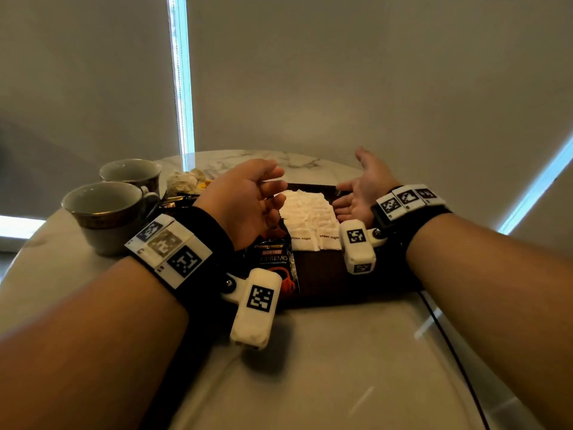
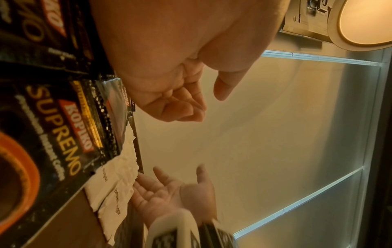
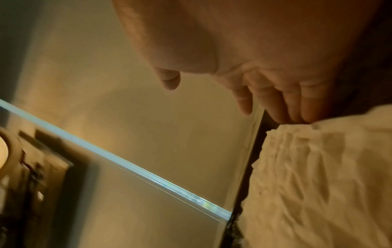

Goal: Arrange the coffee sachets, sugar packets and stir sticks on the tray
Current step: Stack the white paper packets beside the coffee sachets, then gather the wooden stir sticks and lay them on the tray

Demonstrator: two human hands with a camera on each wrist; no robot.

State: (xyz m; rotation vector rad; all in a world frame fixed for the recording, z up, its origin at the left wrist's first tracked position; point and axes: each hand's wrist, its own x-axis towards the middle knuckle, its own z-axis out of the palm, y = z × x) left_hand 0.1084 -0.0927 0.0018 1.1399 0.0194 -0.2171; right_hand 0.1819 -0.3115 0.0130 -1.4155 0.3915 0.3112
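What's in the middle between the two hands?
Head view: white sugar packets lie in a row on the dark tray, between the left hand and right hand.

The room is dim and warm-toned. Cold daylight enters only through narrow strips at the blind edges, overexposed to blue-white. A round ceiling lamp glows amber in the left wrist view. The glossy desk carries pale streaks of glare. Straight lines bow toward the head view's edges. The right wrist view is soft and motion-blurred; the sugar packets there lack sharp detail.
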